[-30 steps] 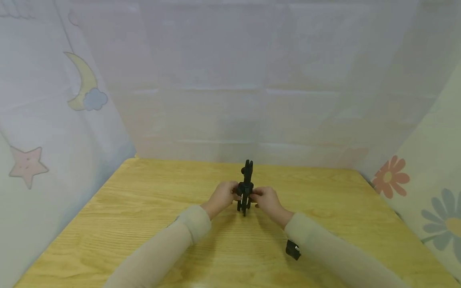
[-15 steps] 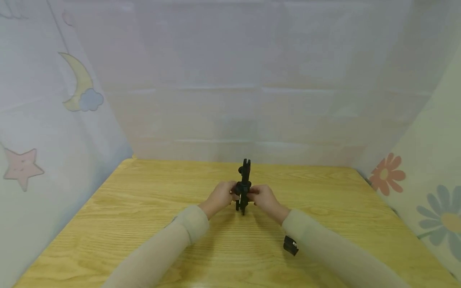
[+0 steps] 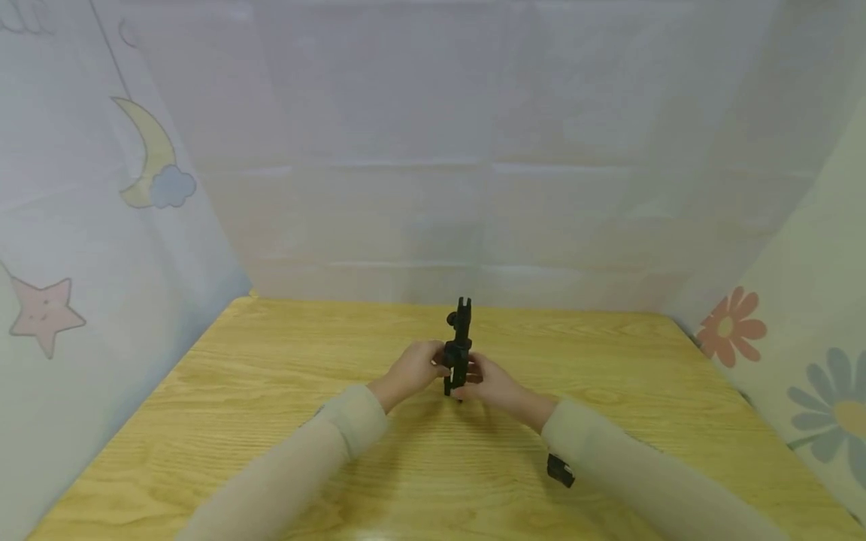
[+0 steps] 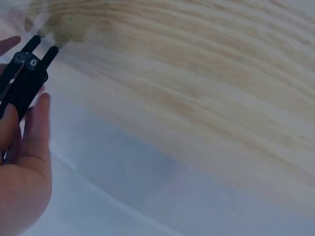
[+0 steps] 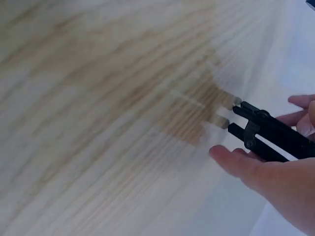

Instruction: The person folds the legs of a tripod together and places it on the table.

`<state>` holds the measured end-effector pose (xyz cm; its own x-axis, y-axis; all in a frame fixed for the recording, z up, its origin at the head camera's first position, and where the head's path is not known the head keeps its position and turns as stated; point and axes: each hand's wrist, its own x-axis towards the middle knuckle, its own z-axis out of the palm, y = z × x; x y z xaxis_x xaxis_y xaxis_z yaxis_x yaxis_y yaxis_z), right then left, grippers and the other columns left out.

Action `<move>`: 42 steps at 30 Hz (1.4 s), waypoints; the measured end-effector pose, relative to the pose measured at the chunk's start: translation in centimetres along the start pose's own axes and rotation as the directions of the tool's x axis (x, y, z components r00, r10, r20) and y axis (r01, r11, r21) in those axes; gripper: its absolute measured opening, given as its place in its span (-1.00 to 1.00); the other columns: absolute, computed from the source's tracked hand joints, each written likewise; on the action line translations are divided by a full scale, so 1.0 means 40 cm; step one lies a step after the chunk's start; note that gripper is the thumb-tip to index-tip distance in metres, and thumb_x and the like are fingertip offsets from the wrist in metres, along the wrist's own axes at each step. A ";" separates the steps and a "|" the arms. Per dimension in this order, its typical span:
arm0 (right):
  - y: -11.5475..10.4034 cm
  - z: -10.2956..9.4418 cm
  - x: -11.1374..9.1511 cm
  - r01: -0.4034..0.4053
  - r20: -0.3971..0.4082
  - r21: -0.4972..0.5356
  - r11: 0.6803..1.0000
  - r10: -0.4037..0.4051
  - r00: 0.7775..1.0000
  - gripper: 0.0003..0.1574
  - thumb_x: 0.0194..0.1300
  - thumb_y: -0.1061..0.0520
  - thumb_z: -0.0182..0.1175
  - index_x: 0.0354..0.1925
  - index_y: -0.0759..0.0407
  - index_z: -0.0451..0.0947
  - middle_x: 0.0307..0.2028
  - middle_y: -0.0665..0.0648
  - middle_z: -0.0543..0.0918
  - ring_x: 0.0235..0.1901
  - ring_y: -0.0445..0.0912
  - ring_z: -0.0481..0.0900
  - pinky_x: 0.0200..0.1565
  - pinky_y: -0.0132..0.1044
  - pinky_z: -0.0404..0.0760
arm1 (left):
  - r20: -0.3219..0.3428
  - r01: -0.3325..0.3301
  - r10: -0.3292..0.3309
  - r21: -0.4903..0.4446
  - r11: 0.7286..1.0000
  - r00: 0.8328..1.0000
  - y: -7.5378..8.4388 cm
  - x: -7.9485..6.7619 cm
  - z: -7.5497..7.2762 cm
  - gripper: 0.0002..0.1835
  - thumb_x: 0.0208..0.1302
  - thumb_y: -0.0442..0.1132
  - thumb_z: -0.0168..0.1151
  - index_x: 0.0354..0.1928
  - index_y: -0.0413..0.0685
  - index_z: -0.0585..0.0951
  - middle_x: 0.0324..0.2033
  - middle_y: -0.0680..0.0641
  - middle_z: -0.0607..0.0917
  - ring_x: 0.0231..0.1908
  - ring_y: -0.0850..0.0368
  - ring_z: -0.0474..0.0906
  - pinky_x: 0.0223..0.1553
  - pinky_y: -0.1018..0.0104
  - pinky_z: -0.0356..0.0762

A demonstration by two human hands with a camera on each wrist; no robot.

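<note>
A small black tripod stands upright above the wooden table, its forked top pointing up and a round knob on its left side. My left hand grips it from the left at mid-height, and in the left wrist view the tripod lies between thumb and fingers. From the other side my right hand holds the lower part, its thumb across a leg near the bottom. Two leg ends of the tripod show in the right wrist view, close to the table. Fingers hide part of the legs.
A small black block-like piece with a pale mark lies on the wooden table, partly behind the right sleeve. A pale sheet hangs along the table's back edge, with printed walls on both sides.
My right hand has shifted down the tripod, its thumb now near the leg's lower end. The left hand keeps its grip at almost the same spot. The tripod has turned slightly.
</note>
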<state>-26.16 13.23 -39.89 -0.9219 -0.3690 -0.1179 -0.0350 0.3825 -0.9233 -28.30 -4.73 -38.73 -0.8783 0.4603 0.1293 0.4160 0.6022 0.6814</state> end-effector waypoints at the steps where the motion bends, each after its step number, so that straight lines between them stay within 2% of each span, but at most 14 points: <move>1: 0.000 0.004 -0.002 -0.008 -0.007 0.004 1.000 0.009 1.000 -0.13 0.28 0.27 0.27 0.39 0.49 0.07 0.30 0.48 0.29 0.27 0.32 0.30 0.21 0.15 0.35 | 0.005 -0.001 0.001 -0.004 1.000 1.000 0.002 -0.002 -0.004 -0.79 0.26 -0.46 0.26 -0.06 -0.30 0.62 -0.22 -0.16 0.69 -0.14 -0.05 0.64 -0.10 0.14 0.60; 5: 0.001 0.016 -0.005 -0.006 -0.060 -0.034 0.999 0.004 0.998 -0.22 0.29 0.27 0.28 0.34 0.51 0.15 0.24 0.47 0.37 0.21 0.31 0.38 0.19 0.14 0.38 | 0.014 0.014 -0.014 0.016 1.000 1.000 0.010 -0.009 -0.026 -0.74 0.31 -0.46 0.20 0.03 -0.31 0.56 -0.07 -0.25 0.65 -0.05 -0.14 0.62 -0.04 0.09 0.59; 10: 0.006 0.028 0.001 -0.008 -0.136 -0.092 0.996 -0.004 0.991 -0.36 0.28 0.27 0.29 0.24 0.48 0.32 0.11 0.38 0.52 0.12 0.24 0.49 0.12 0.07 0.47 | -0.030 0.039 -0.038 0.043 0.998 0.999 0.030 -0.015 -0.059 -0.66 0.45 -0.34 0.08 0.20 -0.28 0.47 0.07 -0.26 0.59 0.07 -0.15 0.55 0.06 0.03 0.51; 15: 0.010 0.028 0.004 -0.003 -0.167 -0.120 0.993 -0.017 0.986 -0.43 0.26 0.25 0.31 0.17 0.44 0.41 0.05 0.33 0.57 0.07 0.20 0.54 0.09 0.07 0.50 | -0.108 0.026 -0.032 -0.052 0.998 0.994 0.064 -0.016 -0.085 -0.59 0.53 -0.18 -0.02 0.29 -0.21 0.41 0.15 -0.20 0.54 0.15 -0.12 0.47 0.13 0.01 0.45; 20: 0.011 0.026 -0.003 0.027 -0.173 -0.147 0.989 -0.053 0.983 -0.46 0.25 0.28 0.31 0.15 0.46 0.44 0.01 0.33 0.60 0.03 0.19 0.57 0.06 0.05 0.53 | -0.132 0.012 -0.032 -0.147 0.989 0.991 0.102 -0.016 -0.100 -0.49 0.51 -0.02 -0.01 0.36 -0.11 0.35 0.20 -0.13 0.50 0.21 -0.08 0.43 0.17 0.01 0.42; 22: 0.010 0.026 -0.006 0.038 -0.169 -0.157 0.987 -0.065 0.983 -0.44 0.26 0.28 0.31 0.16 0.49 0.42 0.00 0.34 0.61 0.01 0.19 0.58 0.04 0.04 0.54 | -0.133 0.006 -0.027 -0.155 0.988 0.991 0.114 -0.015 -0.103 -0.46 0.48 0.00 0.03 0.37 -0.11 0.34 0.20 -0.12 0.51 0.20 -0.06 0.43 0.16 0.01 0.43; 27: 0.005 0.028 -0.017 0.058 -0.158 -0.170 0.984 -0.085 0.984 -0.41 0.26 0.27 0.31 0.18 0.51 0.40 -0.02 0.34 0.61 -0.01 0.19 0.59 0.03 0.04 0.55 | -0.144 -0.019 0.003 -0.107 0.994 0.990 0.137 -0.010 -0.107 -0.43 0.42 -0.01 0.13 0.35 -0.12 0.36 0.16 -0.10 0.54 0.18 -0.02 0.46 0.13 0.02 0.45; 31: 0.004 0.027 -0.023 0.073 -0.151 -0.191 0.979 -0.103 0.983 -0.42 0.26 0.27 0.31 0.17 0.51 0.42 -0.03 0.35 0.62 -0.01 0.19 0.60 0.02 0.04 0.55 | -0.154 -0.035 0.022 -0.080 0.996 0.988 0.150 -0.010 -0.112 -0.48 0.39 -0.05 0.18 0.29 -0.15 0.42 0.05 -0.09 0.61 0.13 -0.01 0.50 0.10 0.03 0.48; 37: 0.002 0.017 -0.032 0.055 -0.174 -0.231 0.971 -0.097 0.980 -0.41 0.23 0.27 0.33 0.18 0.48 0.43 -0.05 0.33 0.65 -0.05 0.17 0.62 -0.03 0.02 0.59 | -0.185 -0.046 0.028 -0.095 0.994 0.982 0.156 -0.012 -0.125 -0.55 0.34 -0.17 0.26 0.19 -0.21 0.50 -0.12 -0.08 0.68 0.03 -0.03 0.58 0.03 0.05 0.53; 42: 0.006 -0.001 -0.039 0.040 -0.181 -0.263 0.964 -0.090 0.979 -0.41 0.21 0.28 0.35 0.16 0.48 0.45 -0.04 0.34 0.64 -0.05 0.18 0.62 -0.06 0.00 0.61 | -0.181 -0.054 0.031 -0.124 0.991 0.983 0.153 -0.014 -0.133 -0.65 0.28 -0.23 0.32 0.07 -0.21 0.57 -0.18 -0.08 0.69 -0.01 -0.02 0.61 0.02 0.04 0.53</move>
<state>-24.73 13.92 -39.91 -0.9695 -0.2429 0.0341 -0.1725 0.5766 -0.7986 -26.52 -4.79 -30.79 -0.8933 0.3526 0.2787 0.4303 0.4914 0.7573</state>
